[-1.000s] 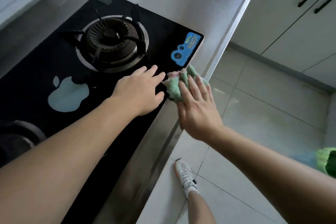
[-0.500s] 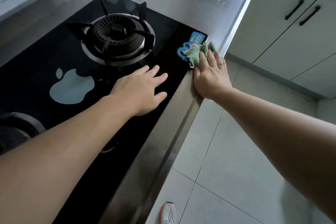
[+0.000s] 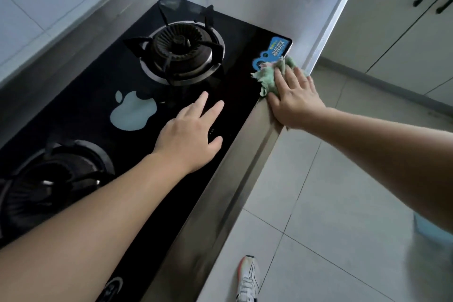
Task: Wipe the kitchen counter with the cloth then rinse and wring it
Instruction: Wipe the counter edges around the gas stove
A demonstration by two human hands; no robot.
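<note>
My right hand (image 3: 295,97) presses flat on the green cloth (image 3: 270,73) at the surface (image 3: 250,154) edge beside the hob's (image 3: 98,95) corner; my left hand (image 3: 190,133) rests spread on the glass. Push too far out and I reckon the cloth slides off onto the floor (image 3: 331,216).

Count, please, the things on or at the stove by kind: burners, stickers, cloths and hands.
Burners: 2 (far one, near one)
Stickers: 2 (pale apple shape, blue label)
Cloths: 1 (green cloth)
Hands: 2 (left hand, right hand)
Total: 7
</note>
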